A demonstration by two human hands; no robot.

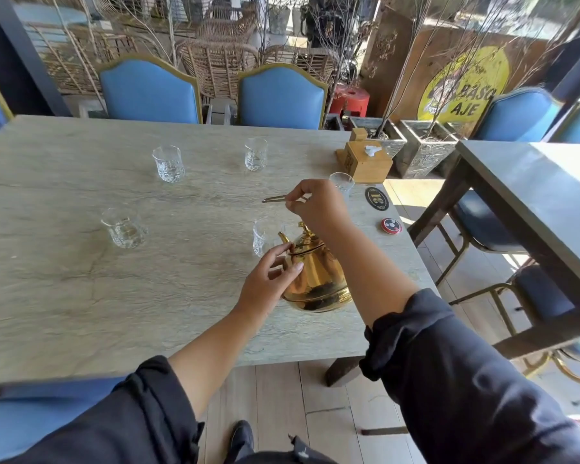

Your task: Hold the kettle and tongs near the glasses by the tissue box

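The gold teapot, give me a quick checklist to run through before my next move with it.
1. Gold teapot upright on the table: ok.
2. Right hand grips the handle: ok, pinched and raised above the pot.
3. Left hand steadies the pot: ok, fingers touch near the spout.
4. Lid seated: cannot tell, it looks slightly lifted.
5. Nearest glass upright by the spout: ok.
6. Liquid inside the pot: cannot tell.
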